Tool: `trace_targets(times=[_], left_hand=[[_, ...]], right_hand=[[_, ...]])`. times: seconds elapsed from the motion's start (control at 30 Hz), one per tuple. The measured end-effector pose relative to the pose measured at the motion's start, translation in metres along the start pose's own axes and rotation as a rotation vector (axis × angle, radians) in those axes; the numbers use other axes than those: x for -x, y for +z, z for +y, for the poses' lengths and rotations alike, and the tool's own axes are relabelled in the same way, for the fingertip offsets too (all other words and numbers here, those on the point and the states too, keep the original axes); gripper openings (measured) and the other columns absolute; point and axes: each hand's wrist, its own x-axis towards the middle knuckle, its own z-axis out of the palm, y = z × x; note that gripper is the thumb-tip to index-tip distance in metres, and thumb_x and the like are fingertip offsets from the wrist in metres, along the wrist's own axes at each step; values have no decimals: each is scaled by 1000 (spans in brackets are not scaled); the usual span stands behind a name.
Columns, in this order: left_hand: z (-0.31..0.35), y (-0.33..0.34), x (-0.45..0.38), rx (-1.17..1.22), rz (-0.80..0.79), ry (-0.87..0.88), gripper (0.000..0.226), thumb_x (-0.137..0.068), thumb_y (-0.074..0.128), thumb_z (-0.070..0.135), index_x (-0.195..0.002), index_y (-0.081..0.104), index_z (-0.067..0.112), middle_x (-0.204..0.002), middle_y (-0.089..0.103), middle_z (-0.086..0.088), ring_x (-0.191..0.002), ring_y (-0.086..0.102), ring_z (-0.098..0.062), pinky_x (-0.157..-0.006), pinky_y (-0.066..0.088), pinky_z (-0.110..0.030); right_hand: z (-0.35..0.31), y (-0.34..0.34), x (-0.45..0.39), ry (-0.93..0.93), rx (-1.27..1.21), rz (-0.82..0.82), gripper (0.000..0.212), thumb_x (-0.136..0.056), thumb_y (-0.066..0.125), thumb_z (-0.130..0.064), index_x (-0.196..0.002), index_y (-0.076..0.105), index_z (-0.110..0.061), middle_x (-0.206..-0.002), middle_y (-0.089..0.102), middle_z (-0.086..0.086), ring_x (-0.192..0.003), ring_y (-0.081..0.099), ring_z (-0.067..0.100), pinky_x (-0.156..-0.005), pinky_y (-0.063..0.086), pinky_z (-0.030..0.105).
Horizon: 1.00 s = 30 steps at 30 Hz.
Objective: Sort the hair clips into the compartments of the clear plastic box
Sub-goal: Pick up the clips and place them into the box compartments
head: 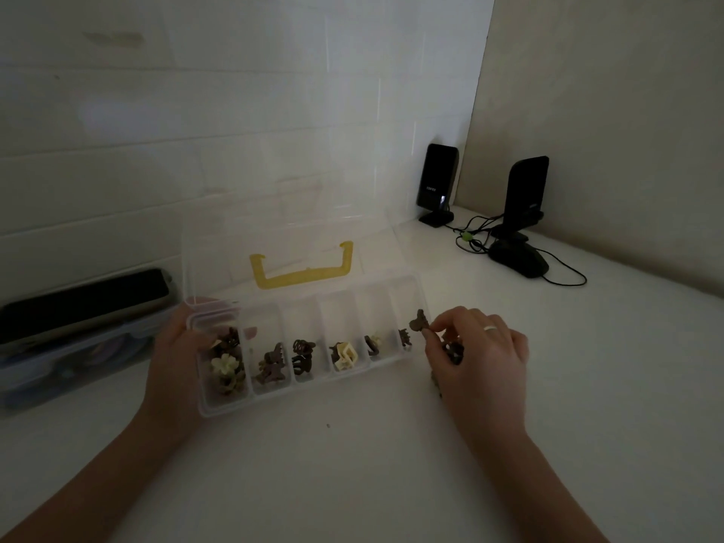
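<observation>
Our fingers: left ones wrapped round the box end, right ones pinching a clip.

We steady the clear plastic box (313,335) with our left hand (172,358); our right hand (476,346) holds a brown hair clip (420,321) above the rightmost compartment, just left of our fingertips (431,334).

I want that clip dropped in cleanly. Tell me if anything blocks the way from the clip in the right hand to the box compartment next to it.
Nothing visible does. The right hand pinches a dark clip at the right end of the box; the lid is open, tilted back.
</observation>
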Motion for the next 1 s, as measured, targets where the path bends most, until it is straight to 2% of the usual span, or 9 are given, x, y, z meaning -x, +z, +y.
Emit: trace_targets(times=[0.1,0.17,0.23,0.37,0.47,0.53,0.7,0.9,1.0], left_hand=[[2,2,1,-16,-2,23,34,-86,39,-8,-80,63,14,-72,72,6,-67,71,-13,-58,57,-22],[3,3,2,-13,-10,25,38,-87,39,-7,-76,66,18,-72,72,5,-68,71,-13,-59,57,-23],[3,3,3,-20,-16,30,44,-87,39,-6,-71,69,22,-72,71,6,-68,70,-12,-60,57,-22],[3,4,4,-52,-14,45,48,-86,38,-7,-70,69,25,-70,71,10,-67,70,-8,-55,55,-18],[5,4,4,-73,-2,57,49,-87,35,-9,-72,68,24,-69,70,14,-66,68,-3,-55,54,-15],[5,4,4,-75,-15,47,55,-88,34,-9,-69,71,28,-69,70,13,-67,68,-4,-56,54,-16],[5,4,4,-32,2,21,37,-86,36,-9,-81,63,15,-71,72,8,-66,71,-11,-52,55,-22],[5,3,3,-23,2,12,34,-87,35,-10,-84,61,11,-74,72,7,-68,71,-12,-56,57,-22],[3,1,3,-10,-11,-6,34,-88,35,-9,-85,63,12,-77,72,3,-71,72,-17,-59,58,-26]], right_hand=[[-2,1,0,-58,-75,-82,13,-82,67,-18,-81,54,-19,-69,57,-5,-69,53,19,-62,43,34],[-3,4,-2,-77,-98,-155,10,-89,57,-23,-87,47,-21,-67,53,-5,-61,51,17,-47,40,29],[-3,9,-4,-86,-67,-229,12,-94,46,-29,-90,36,-25,-65,53,-6,-54,50,18,-44,31,26],[-2,16,-6,-72,-6,-305,13,-98,35,-30,-91,25,-25,-56,47,-12,-48,46,20,-42,23,25],[-2,14,-4,4,-142,-313,11,-95,31,-33,-91,22,-31,-72,66,-7,-60,61,23,-55,45,34],[-1,12,-4,15,-150,-288,11,-94,30,-34,-90,20,-33,-77,69,-6,-63,63,23,-59,49,37],[-3,15,-2,-59,-52,-281,18,-97,34,-30,-88,19,-29,-48,40,-11,-39,37,8,-40,21,25],[-2,16,-2,-21,-48,-304,18,-97,33,-31,-87,18,-30,-47,39,-12,-40,37,8,-41,17,23],[-1,15,-3,-1,-146,-272,14,-96,31,-34,-88,19,-32,-62,60,-10,-50,54,22,-45,32,29]])
